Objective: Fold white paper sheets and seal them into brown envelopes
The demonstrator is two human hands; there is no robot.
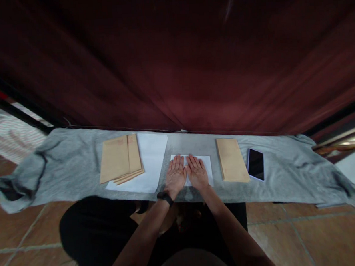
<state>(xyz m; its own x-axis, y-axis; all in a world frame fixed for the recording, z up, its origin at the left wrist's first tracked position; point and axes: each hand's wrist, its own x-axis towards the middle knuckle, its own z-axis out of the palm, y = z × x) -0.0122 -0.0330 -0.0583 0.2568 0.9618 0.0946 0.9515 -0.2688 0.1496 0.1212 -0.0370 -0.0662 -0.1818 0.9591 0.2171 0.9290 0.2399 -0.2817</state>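
Both palms lie flat on a white sheet of paper [209,169] that rests on the grey cloth in front of me. My left hand [175,175], with a dark band at the wrist, covers the sheet's left part, its fingers stretched away from me. Beside it my right hand [197,172] presses on the middle of the sheet, also with fingers extended. The thumbs nearly meet; I cannot tell whether they touch. Neither hand grips anything. Part of the sheet is hidden under the hands, so whether it is folded cannot be made out.
Left of my hands, several brown envelopes [115,159] lie on larger white paper [153,160]. To the right are a brown envelope stack [232,160] and a phone [255,164]. Grey cloth [74,167] covers the narrow surface; a dark red curtain [173,69] hangs behind it.
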